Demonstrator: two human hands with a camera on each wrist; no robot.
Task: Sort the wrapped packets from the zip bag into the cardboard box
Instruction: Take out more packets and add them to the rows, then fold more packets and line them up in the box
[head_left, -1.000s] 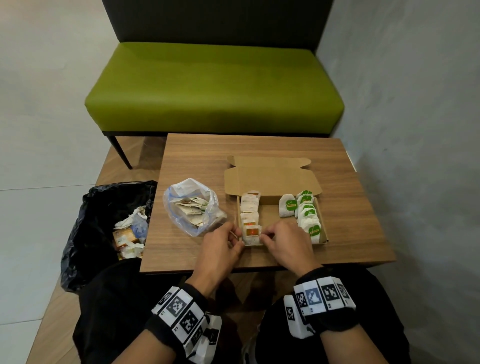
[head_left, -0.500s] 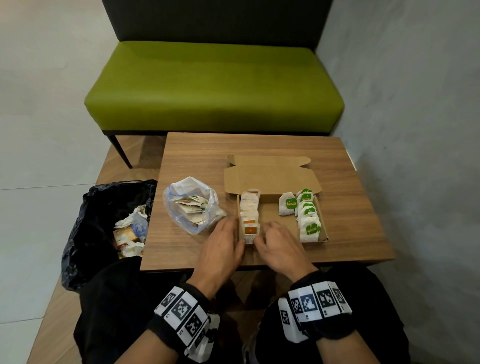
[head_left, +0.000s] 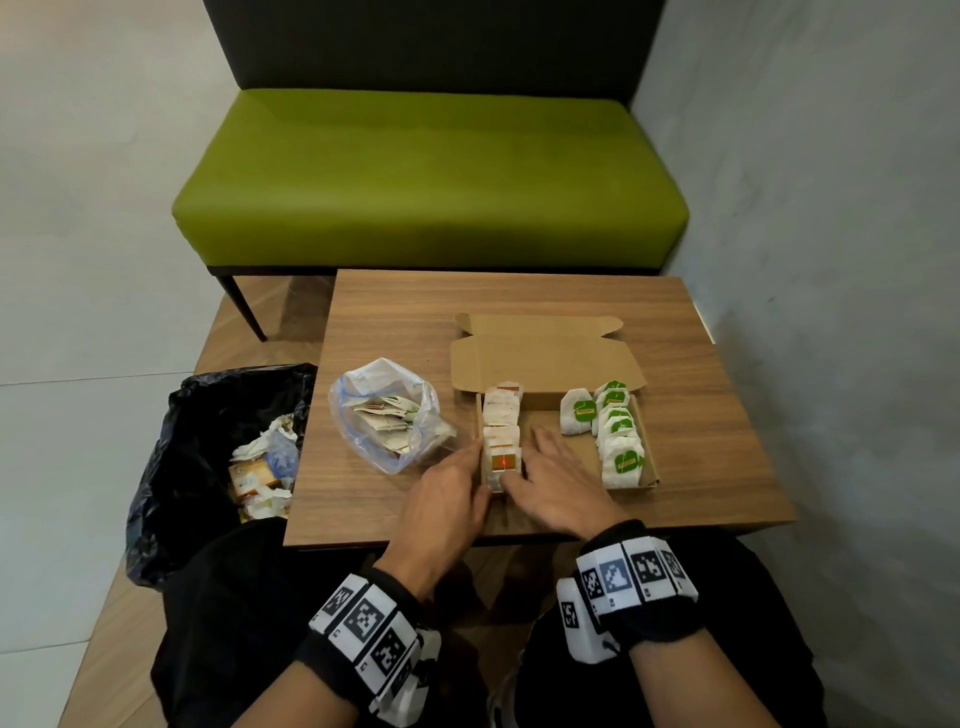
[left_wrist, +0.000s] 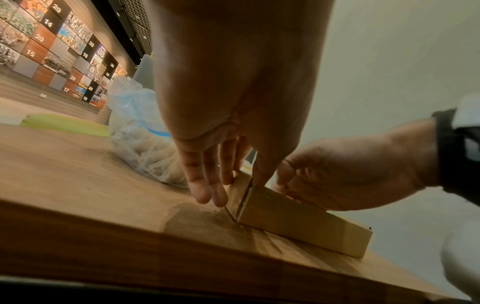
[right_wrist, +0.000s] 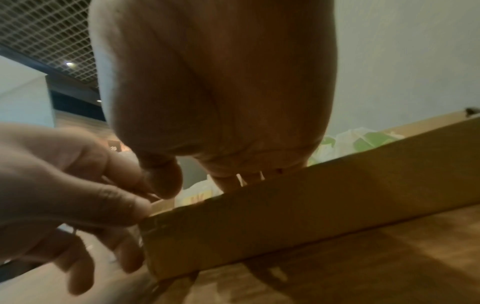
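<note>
The open cardboard box (head_left: 543, 415) lies on the table, with a row of orange-labelled packets (head_left: 501, 421) along its left wall and a row of green-labelled packets (head_left: 621, 447) along its right. My left hand (head_left: 457, 478) lies with straight fingers against the outside of the left wall (left_wrist: 235, 195), its thumb at the near corner. Inside the box, my right hand (head_left: 545, 462) rests flat, fingers straight along the right side of the orange row. The clear zip bag (head_left: 387, 415) sits left of the box and holds several more packets. Neither hand holds a packet.
A black bin bag (head_left: 208, 447) with crumpled wrappers stands on the floor left of the small wooden table (head_left: 701, 467). A green bench (head_left: 431, 182) runs behind the table, a grey wall on the right. The box lid (head_left: 545, 364) lies folded back.
Both hands had curled fingers at the front orange packet. They have straightened and slid forward to lie flat on either side of the orange row.
</note>
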